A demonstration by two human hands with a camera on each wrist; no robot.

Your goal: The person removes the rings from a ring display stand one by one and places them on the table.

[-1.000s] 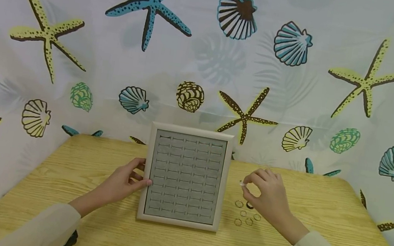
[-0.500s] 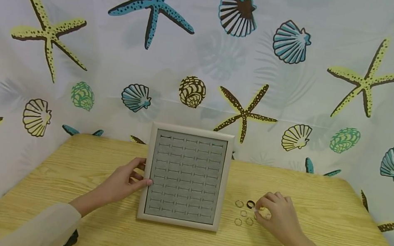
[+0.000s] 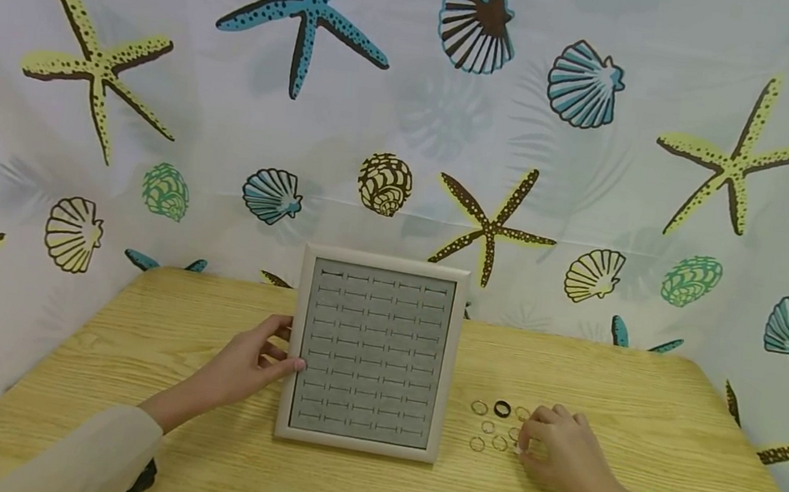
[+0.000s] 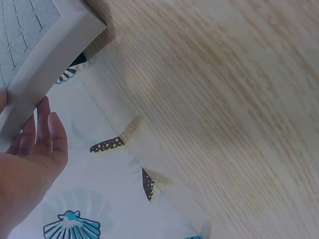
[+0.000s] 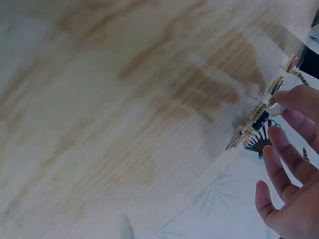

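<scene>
A ring display board stands on the table, its grey padded face marked with rows of slits inside a pale frame. My left hand grips the frame's left side, thumb on the front and fingers behind. My right hand is low at the right edge of a group of rings, thumb and forefinger pinching a small whitish ring. Several thin rings and one black ring lie between the board and that hand. Its fingers partly cover the nearest rings.
A wooden table extends to both sides and in front of the board. Behind it hangs a white cloth printed with starfish and shells, which also closes in the left and right sides.
My right hand has moved right and down from beside the board to the edge of the ring group, uncovering the black ring. My left hand and the board have stayed put.
</scene>
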